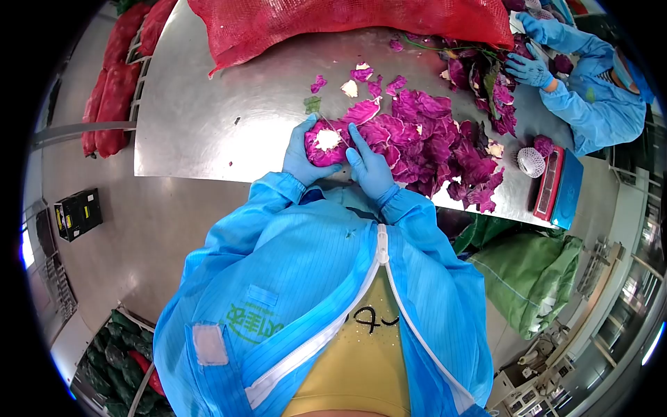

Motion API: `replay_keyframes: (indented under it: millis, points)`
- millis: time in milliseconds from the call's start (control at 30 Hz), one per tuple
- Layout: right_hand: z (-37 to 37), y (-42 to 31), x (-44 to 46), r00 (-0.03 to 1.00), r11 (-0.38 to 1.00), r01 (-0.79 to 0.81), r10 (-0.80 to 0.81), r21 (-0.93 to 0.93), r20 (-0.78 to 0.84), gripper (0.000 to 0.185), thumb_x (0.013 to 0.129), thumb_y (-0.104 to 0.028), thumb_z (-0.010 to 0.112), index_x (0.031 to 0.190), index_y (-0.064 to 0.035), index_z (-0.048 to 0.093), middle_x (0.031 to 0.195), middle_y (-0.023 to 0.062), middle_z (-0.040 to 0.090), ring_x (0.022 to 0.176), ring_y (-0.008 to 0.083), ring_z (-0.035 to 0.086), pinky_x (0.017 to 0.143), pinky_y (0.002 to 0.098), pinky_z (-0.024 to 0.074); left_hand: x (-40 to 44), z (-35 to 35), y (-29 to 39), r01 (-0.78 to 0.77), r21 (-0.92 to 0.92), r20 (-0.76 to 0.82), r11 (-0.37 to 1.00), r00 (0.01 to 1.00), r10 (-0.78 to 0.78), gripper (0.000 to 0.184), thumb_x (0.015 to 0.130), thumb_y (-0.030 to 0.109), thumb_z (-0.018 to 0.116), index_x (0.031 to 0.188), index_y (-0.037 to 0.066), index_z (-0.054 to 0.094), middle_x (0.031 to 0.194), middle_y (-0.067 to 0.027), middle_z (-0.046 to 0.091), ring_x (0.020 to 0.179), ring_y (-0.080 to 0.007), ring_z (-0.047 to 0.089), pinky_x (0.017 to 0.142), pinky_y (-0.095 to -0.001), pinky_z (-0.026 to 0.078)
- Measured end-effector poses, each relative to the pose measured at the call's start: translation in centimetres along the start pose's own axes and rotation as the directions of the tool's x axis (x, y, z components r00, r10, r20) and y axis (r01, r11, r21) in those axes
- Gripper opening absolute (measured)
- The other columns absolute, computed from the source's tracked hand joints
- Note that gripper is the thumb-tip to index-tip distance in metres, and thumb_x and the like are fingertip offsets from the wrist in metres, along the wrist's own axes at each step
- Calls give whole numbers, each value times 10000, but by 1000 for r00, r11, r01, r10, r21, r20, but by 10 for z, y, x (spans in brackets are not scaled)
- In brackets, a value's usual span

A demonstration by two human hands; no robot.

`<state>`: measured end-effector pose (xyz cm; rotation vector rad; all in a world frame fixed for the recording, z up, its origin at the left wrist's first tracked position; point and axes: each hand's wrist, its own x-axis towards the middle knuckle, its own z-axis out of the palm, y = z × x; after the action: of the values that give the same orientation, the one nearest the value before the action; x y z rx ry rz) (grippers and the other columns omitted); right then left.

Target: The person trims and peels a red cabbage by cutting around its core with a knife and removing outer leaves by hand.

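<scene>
A red cabbage (pixel 321 154) with its pale cut stem end facing up is at the near edge of the metal table. My left hand (pixel 300 154), in a blue glove, wraps round its left side with the thumb below. My gloved right hand (pixel 372 170) presses the cabbage's right side with fingers and thumb; part of its grip is hidden. Right beside that hand lies a heap of loose purple cabbage leaves (pixel 424 132). Small leaf scraps (pixel 318 84) and a pale stem piece (pixel 349 88) lie just beyond the cabbage.
A full red mesh sack (pixel 347 21) lies across the table's (pixel 187 125) far side. At the right, a co-worker's gloved hands (pixel 529 68) handle cabbage. A blue-and-red scale (pixel 561 184) and a white foam net (pixel 531 162) sit at the right edge, above a green sack (pixel 531 278).
</scene>
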<state>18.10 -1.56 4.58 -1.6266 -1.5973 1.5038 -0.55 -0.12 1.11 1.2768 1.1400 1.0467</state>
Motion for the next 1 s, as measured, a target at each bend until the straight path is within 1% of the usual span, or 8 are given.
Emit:
replay_keyframes:
  millis: [67,300,367,500,567,667,767,1000]
  points:
    - [1,5,1,999,998,28,-29,-64,-17,584,956,-449,401,1470,-245,211,767,269,620,717,410,628,693,466,485,0,-1,-7,-24,134,-6,991,1000,25,1110,469,208,904,1354,11,264,1300,-161,405,1208,-275,450,1040,-357,389]
    - [-3,-7,-1,999,994,21,-24,-106,-22,587,957,-450,390,1471,-239,200,774,274,619,717,420,621,686,482,481,-1,4,-9,-112,310,-15,944,992,123,1093,501,166,892,1366,11,241,1276,-165,424,1183,-265,482,1008,-359,427]
    - [-7,-17,-2,999,959,-40,36,-280,-18,590,956,-465,378,1469,-235,202,780,275,621,722,421,620,692,495,478,-2,5,-8,-115,400,-12,909,991,130,1086,502,171,887,1362,9,244,1261,-166,422,1172,-268,485,1002,-357,429]
    - [-7,-13,-2,999,958,-32,25,-286,-27,588,955,-479,362,1467,-234,207,792,266,627,726,416,621,699,500,480,-3,6,-3,-132,462,-8,877,988,152,1078,496,180,885,1356,12,259,1253,-172,415,1165,-274,485,998,-354,429]
    - [-8,-14,-2,998,927,-45,28,-373,-52,585,954,-487,352,1465,-238,212,822,253,636,743,414,622,706,506,479,0,6,-2,-118,520,-4,846,990,141,1077,483,222,888,1348,14,280,1248,-181,411,1165,-295,478,1004,-363,421]
    - [-12,-21,-1,997,933,-79,72,-351,-33,579,952,-492,351,1461,-248,221,855,243,642,766,418,622,714,513,477,1,7,12,-107,592,6,799,992,129,1074,479,265,886,1341,12,298,1244,-185,414,1174,-317,466,1008,-374,413]
    - [-10,-8,3,998,929,-32,7,-368,-68,571,951,-494,350,1457,-256,235,873,243,642,782,420,622,720,518,476,2,10,13,-102,597,-11,796,991,135,1072,485,296,877,1342,12,300,1240,-190,418,1168,-329,464,1001,-383,415]
    - [-12,-11,6,997,932,-54,27,-359,-79,548,950,-499,348,1438,-259,287,863,246,643,776,418,624,719,513,483,5,11,9,-103,608,-7,787,991,136,1041,508,307,859,1341,8,312,1232,-197,424,1159,-342,462,991,-391,414]
